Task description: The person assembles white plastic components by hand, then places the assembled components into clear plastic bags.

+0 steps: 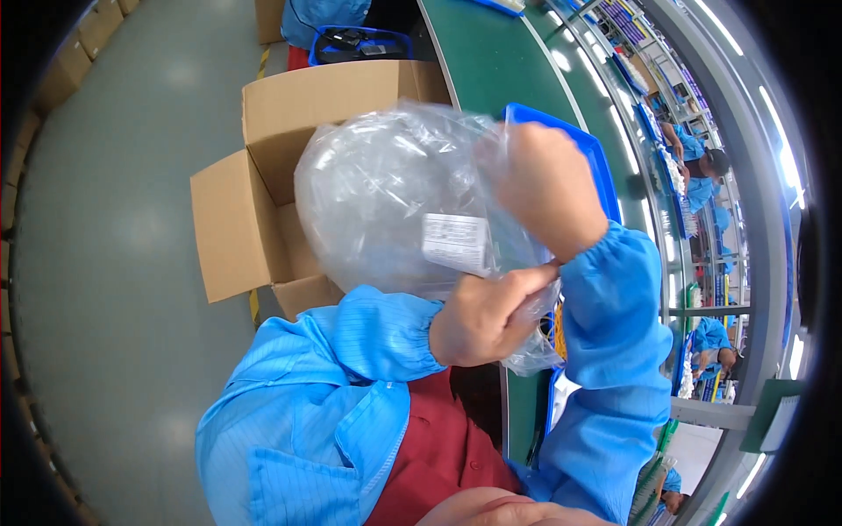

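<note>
A large clear plastic bag [377, 188] bulges out in front of me, partly over an open cardboard box [232, 223]. A white printed label [456, 242] is stuck on it. My left hand [482, 320] is closed round the bag's gathered plastic, and a crumpled end pokes out below the fingers. Farther up, my right hand [548, 184] is closed like a fist on the bag's right edge, its fingertips mostly hidden and slightly blurred. My right wrist sits close to the left fingertips. Whether the bag holds anything besides air, I cannot tell.
A green worktable [500, 61] runs along the right, with a blue tray [605, 167] behind my right hand. A blue bin [364, 44] with black items stands beyond the box. Grey floor [123, 263] lies left; more cartons [101, 26] line the far left. Co-workers sit at the right.
</note>
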Motion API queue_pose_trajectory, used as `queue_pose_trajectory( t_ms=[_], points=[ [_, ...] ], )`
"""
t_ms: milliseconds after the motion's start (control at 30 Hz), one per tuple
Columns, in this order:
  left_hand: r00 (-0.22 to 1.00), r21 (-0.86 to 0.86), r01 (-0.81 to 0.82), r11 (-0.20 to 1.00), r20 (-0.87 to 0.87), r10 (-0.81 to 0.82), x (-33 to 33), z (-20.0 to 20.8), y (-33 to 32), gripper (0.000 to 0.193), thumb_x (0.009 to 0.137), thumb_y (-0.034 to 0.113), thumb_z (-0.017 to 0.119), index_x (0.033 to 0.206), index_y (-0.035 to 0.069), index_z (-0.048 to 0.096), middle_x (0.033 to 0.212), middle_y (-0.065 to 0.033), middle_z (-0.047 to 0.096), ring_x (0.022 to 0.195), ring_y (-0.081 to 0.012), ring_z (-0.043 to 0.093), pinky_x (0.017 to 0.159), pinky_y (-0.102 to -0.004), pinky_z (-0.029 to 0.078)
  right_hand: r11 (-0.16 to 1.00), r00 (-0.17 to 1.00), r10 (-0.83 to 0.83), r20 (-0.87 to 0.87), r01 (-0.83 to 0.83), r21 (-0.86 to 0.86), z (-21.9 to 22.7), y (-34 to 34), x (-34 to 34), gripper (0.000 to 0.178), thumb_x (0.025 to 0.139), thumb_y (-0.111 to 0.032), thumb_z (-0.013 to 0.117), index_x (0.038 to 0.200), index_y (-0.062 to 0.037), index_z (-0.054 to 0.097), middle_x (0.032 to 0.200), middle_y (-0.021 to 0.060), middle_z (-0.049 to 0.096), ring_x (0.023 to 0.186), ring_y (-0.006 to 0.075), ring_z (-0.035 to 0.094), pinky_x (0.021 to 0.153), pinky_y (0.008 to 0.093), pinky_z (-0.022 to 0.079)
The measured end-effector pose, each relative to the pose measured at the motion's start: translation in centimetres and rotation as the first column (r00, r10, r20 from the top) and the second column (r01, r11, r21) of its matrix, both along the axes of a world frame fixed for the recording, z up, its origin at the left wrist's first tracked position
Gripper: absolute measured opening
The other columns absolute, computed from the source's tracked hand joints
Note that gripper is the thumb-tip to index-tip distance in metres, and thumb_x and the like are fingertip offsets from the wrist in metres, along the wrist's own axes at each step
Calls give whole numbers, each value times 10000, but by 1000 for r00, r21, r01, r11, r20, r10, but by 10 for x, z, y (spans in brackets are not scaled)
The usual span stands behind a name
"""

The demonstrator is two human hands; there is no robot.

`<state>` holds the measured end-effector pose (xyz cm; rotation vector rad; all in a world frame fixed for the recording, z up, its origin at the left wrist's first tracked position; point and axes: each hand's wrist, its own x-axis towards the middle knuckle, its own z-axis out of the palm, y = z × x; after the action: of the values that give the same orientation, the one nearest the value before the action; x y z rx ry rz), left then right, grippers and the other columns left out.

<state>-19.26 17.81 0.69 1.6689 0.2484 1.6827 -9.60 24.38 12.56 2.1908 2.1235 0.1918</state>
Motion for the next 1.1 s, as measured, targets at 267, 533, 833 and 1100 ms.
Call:
queue_pose_trajectory(
  t_ms=[267,533,833,1100],
  points=[
    [966,-11,-252,968,-64,251,-66,-97,43,517,941,437,630,1166,-17,525,1137,-171,587,983,-295,603,850,-410,474,620,763,484,429,-645,447,30,-45,11,227,812,-246,710,726,-143,526,547,-20,481,513,139,565,467,307,382],
    [961,-811,-117,573,-239,-142,-101,-192,180,563,1016,471,471,1364,30,476,1346,-93,546,1244,-233,515,1049,-378,397,378,677,471,565,-734,564,123,-132,34,238,711,-80,743,940,-59,683,644,46,563,558,193,575,513,325,429],
    [706,-627,561,540,23,-708,40,-53,179,588,1027,538,306,1509,204,270,1538,-85,280,1388,-166,271,1133,-316,237,661,910,154,385,-385,645,138,-238,76,117,812,-85,731,836,-59,620,604,117,545,584,306,598,516,365,449],
    [868,-296,394,870,-191,-458,27,27,183,519,1034,463,375,1421,118,384,1415,-101,414,1272,-195,408,1047,-324,338,541,811,181,556,-554,633,225,-324,32,257,783,44,606,1015,-34,687,799,168,703,660,273,691,572,332,533]
  ],
)
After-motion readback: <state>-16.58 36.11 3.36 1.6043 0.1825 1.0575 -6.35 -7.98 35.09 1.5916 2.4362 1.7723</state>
